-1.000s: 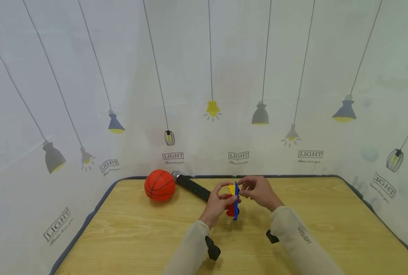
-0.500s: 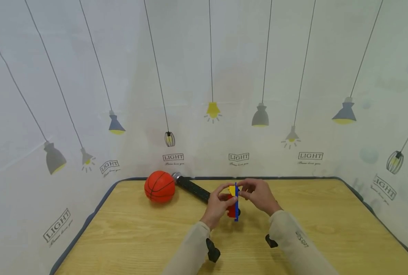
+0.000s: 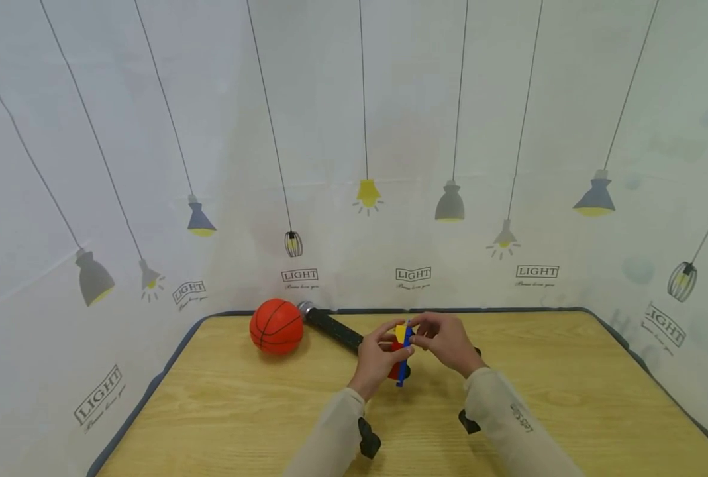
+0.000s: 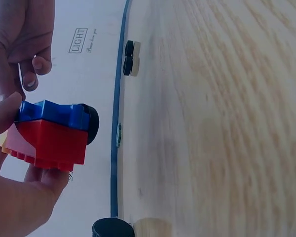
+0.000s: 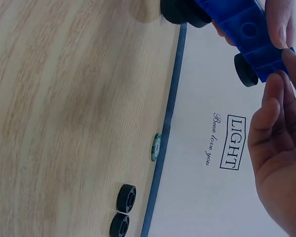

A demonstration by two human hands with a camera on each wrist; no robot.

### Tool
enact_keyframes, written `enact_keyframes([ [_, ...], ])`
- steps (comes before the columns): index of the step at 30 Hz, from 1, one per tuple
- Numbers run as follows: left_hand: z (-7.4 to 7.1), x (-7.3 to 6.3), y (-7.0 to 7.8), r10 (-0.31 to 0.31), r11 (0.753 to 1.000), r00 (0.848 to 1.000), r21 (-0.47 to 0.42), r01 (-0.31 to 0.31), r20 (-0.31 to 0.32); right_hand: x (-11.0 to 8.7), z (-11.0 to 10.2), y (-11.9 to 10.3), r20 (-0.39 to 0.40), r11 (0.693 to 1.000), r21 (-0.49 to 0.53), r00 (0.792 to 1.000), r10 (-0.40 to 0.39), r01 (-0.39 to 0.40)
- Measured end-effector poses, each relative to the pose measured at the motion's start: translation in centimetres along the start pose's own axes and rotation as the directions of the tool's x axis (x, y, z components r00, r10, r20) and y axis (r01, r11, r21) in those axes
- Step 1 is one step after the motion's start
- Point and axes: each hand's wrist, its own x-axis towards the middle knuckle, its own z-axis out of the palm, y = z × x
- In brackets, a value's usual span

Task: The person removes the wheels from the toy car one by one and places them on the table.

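Note:
My left hand (image 3: 379, 358) holds a toy car (image 4: 54, 140) built of blocks, with its thumb on the blue base (image 5: 249, 32) and its fingers round the red body (image 4: 52, 143). Yellow block (image 3: 400, 333) shows at the upper end. In the head view the car stands on end, its underside facing my right hand (image 3: 447, 341). In the right wrist view, that hand's thumb and fingertips pinch the end of the base. One black wheel (image 5: 245, 70) sits at the base's side near these fingertips, and another wheel (image 4: 92, 123) is at the far end.
A black microphone (image 3: 336, 331) lies behind my left hand, beside an orange-red toy basketball (image 3: 276, 326). Two black wheels (image 5: 126, 198) and a green-and-white disc (image 5: 156, 147) rest near the table's back edge. A printed white sheet (image 3: 473, 265) rises behind the table.
The car has tilted, its lower end swinging left in the head view. My right hand has shifted slightly left with it, still at the base's end. Ball and microphone lie as before.

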Motion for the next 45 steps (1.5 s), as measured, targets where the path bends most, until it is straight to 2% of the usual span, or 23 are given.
enact_keyframes([
  [4, 0.1, 0.0, 0.1, 0.002, 0.999, 1.000, 0.041, -0.001, -0.025, -0.1, 0.0, 0.1, 0.005, 1.000, 0.002, 1.000, -0.010, 0.010],
  [7, 0.0, -0.1, 0.0, 0.002, 0.999, 1.000, 0.036, -0.002, -0.025, -0.3, 0.0, 0.1, -0.001, 1.000, 0.009, 1.000, -0.011, 0.011],
  [15, -0.6, -0.1, -0.1, 0.014, 0.999, 0.999, -0.030, -0.013, 0.039, -0.4, -0.7, 0.6, -0.058, 1.000, 0.012, 0.998, -0.019, 0.020],
  [21, -0.7, -0.1, 0.0, 0.026, 0.997, 0.996, -0.080, -0.019, 0.088, -0.7, -1.0, 0.9, -0.060, 0.999, 0.044, 0.998, -0.007, 0.010],
  [28, -1.0, -0.2, 0.3, 0.005, 0.970, 0.982, -0.239, 0.040, 0.187, -0.8, -0.9, 1.1, -0.048, 0.997, 0.063, 0.998, -0.045, 0.048],
  [37, -1.5, -0.3, 0.2, -0.013, 0.942, 0.959, -0.318, 0.107, 0.284, -0.8, -0.7, 0.7, -0.022, 0.998, 0.041, 0.999, -0.048, 0.049],
  [45, -1.7, -0.4, -0.2, -0.022, 0.943, 0.954, -0.311, 0.120, 0.300, -1.1, -0.6, 0.3, 0.006, 0.993, -0.042, 0.994, -0.107, 0.107],
])
